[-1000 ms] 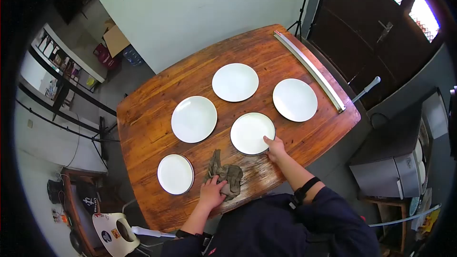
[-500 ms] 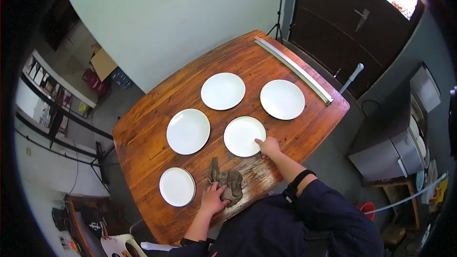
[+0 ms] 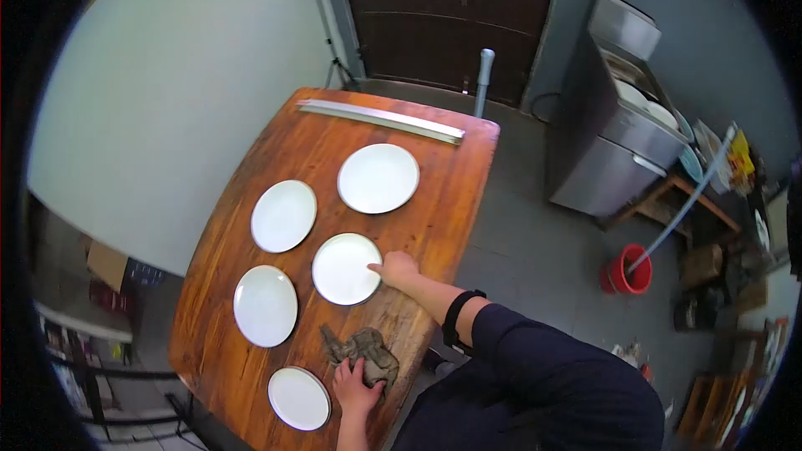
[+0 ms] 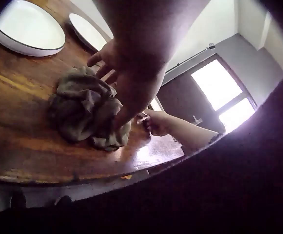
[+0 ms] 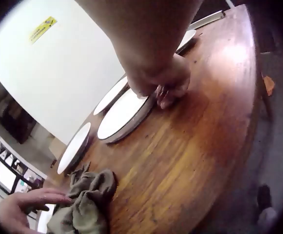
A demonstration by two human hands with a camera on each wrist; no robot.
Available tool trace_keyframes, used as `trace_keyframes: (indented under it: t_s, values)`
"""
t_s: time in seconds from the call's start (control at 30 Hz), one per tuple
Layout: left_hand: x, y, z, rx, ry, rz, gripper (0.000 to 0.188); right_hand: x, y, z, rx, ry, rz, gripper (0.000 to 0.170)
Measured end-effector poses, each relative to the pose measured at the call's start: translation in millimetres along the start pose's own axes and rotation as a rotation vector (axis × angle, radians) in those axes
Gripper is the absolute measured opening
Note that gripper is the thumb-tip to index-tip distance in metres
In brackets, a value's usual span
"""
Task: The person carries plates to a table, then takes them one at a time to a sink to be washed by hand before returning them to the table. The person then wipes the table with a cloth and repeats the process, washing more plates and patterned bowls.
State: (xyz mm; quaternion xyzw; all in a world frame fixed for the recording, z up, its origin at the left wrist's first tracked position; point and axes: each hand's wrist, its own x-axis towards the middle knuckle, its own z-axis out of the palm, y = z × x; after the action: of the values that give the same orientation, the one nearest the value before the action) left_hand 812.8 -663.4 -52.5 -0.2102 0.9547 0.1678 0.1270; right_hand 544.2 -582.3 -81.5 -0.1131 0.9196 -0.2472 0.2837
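Note:
My right hand (image 3: 397, 271) grips the near-right rim of a white plate (image 3: 347, 269), its thumb lying over the top edge. In the right wrist view this plate (image 5: 123, 117) has a raised side wall and a dark rim line, and the other fingers curl at its side. My left hand (image 3: 355, 388) rests with spread fingers on a crumpled grey-brown cloth (image 3: 373, 355) near the table's front edge. The left wrist view shows the cloth (image 4: 85, 112) bunched on the wood under those fingers. A smaller dark-rimmed plate (image 3: 299, 398) lies left of the left hand.
Three more white plates lie beyond on the wooden table (image 3: 434, 188): one far (image 3: 378, 178), one at the left (image 3: 284, 215), one nearer (image 3: 266, 306). A long metal strip (image 3: 380, 119) lies along the far edge. Past the table stand a steel cabinet (image 3: 606, 159) and a red bucket (image 3: 625, 270).
The head view has swung to the right, bringing the bucket and cabinet further into view. Both hands keep their places, right at the plate rim and left on the cloth.

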Motion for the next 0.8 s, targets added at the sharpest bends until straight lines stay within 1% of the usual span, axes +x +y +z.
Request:
trace_keyframes:
  t_s: [0.03, 0.07, 0.17, 0.2, 0.23, 0.3, 0.33, 0.37, 0.43, 0.47, 0.53, 0.6, 0.67, 0.7, 0.73, 0.8]
  values:
    - [-1, 3, -2, 0.034, -0.001, 0.002, 0.066, -10, 6, -6, 0.027, -0.013, 0.010, 0.062]
    - [0, 9, -7, 0.044, 0.050, 0.029, 0.066, -14, 18, -8, 0.068, 0.020, 0.023, 0.061]
    - [8, 16, -6, -0.083, 0.164, 0.174, 0.063, -34, 71, -24, 0.224, 0.141, 0.065, 0.058]
    - [10, 27, -11, -0.090, 0.234, 0.256, 0.059, -46, 97, -34, 0.299, 0.188, 0.085, 0.057]
    - [14, 35, -11, -0.124, 0.244, 0.313, 0.057, -59, 125, -46, 0.372, 0.239, 0.102, 0.056]
    - [26, 54, -11, -0.197, 0.260, 0.431, 0.054, -86, 185, -65, 0.369, 0.324, 0.243, 0.054]
    - [30, 68, -12, -0.206, 0.283, 0.493, 0.050, -101, 220, -70, 0.346, 0.374, 0.309, 0.053]
    - [35, 83, -12, -0.223, 0.260, 0.546, 0.048, -116, 257, -71, 0.326, 0.426, 0.380, 0.052]
    - [46, 115, -5, -0.257, 0.202, 0.661, 0.045, -149, 336, -68, 0.323, 0.427, 0.527, 0.054]
    - [51, 135, 1, -0.264, 0.209, 0.725, 0.043, -173, 369, -68, 0.324, 0.443, 0.602, 0.054]
    - [62, 176, 17, -0.275, 0.036, 0.752, 0.042, -228, 428, -62, 0.328, 0.461, 0.757, 0.055]
    - [78, 215, 44, -0.264, -0.124, 0.785, 0.044, -274, 497, -32, 0.367, 0.412, 0.984, 0.053]
    - [93, 247, 80, -0.094, -0.282, 0.817, 0.046, -324, 565, 10, 0.510, 0.260, 1.072, 0.052]
    - [103, 259, 100, -0.006, -0.352, 0.828, 0.047, -356, 582, 32, 0.461, 0.299, 1.140, 0.051]
    - [116, 262, 126, 0.094, -0.446, 0.767, 0.052, -385, 597, 52, 0.408, 0.332, 1.204, 0.051]
    - [167, 233, 201, 0.021, -0.664, 0.566, 0.053, -441, 596, 68, 0.703, 0.286, 1.342, 0.052]
